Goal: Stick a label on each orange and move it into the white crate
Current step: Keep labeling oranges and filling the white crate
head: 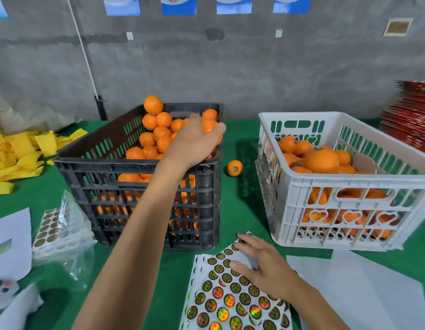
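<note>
Two crates stand on the green tabletop [240,210]: a black crate [140,203] left of centre, heaped with oranges, and a white crate [344,225] toward the right edge, partly filled with oranges that carry labels. The left hand [194,141] reaches over the black crate's near right corner, its fingers curled round an orange [208,125] at the top of the heap. The right hand [266,265] rests near the front edge on a label sheet [230,298] covered with round shiny stickers; its fingers lie spread and fairly straight, fingertips on the sheet, and whether they pinch a sticker cannot be told. One loose orange [234,168], with a label showing on it, sits on the cloth between the two crates, apart from both. At the left edge lie yellow wrappers [18,153] in a pile, and nearer the front a clear bag [70,234] with more sticker sheets. White paper [364,294] lies at the front right corner, below the white crate.
</note>
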`<state>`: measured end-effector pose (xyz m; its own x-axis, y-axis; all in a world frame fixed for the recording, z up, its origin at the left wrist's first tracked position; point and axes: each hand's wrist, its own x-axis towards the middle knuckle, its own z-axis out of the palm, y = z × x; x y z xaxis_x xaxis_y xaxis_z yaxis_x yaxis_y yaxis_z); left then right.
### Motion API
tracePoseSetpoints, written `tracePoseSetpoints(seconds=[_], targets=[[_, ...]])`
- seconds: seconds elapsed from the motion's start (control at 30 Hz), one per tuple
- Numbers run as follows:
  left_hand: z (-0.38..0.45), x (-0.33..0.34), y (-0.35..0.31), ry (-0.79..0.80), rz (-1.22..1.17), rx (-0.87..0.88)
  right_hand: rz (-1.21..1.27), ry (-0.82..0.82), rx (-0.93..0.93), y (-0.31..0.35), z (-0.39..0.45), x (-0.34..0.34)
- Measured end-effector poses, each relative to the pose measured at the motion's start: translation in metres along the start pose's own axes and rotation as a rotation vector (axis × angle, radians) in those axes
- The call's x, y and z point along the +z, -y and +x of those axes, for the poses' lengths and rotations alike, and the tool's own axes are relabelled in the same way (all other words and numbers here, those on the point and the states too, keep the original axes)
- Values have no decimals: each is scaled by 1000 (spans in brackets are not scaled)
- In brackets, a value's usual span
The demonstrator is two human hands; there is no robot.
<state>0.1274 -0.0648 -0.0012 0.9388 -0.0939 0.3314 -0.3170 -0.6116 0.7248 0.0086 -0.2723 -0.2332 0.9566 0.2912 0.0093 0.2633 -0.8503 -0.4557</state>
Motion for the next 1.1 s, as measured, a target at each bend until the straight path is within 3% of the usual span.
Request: tracePoseSetpoints(seconds=[0.33, 0.5, 0.67, 0.77, 0.93, 1.1], targets=[[-10, 3, -7, -76, 117, 51, -88, -82, -37, 5, 5, 1], [-13, 2, -8, -74, 127, 58, -8, -102, 23, 9, -4, -7], [-14, 2, -9, -77, 140, 56, -171, -63, 168, -7, -21, -27], [-14, 3, -9, -80, 128, 56, -93, 10, 96, -3, -21, -22], [-14, 3, -10, -72, 117, 40, 237, 165, -27, 14, -13, -4], [-15, 3, -11, -73, 138, 40, 85, 32, -52, 10, -10, 6]])
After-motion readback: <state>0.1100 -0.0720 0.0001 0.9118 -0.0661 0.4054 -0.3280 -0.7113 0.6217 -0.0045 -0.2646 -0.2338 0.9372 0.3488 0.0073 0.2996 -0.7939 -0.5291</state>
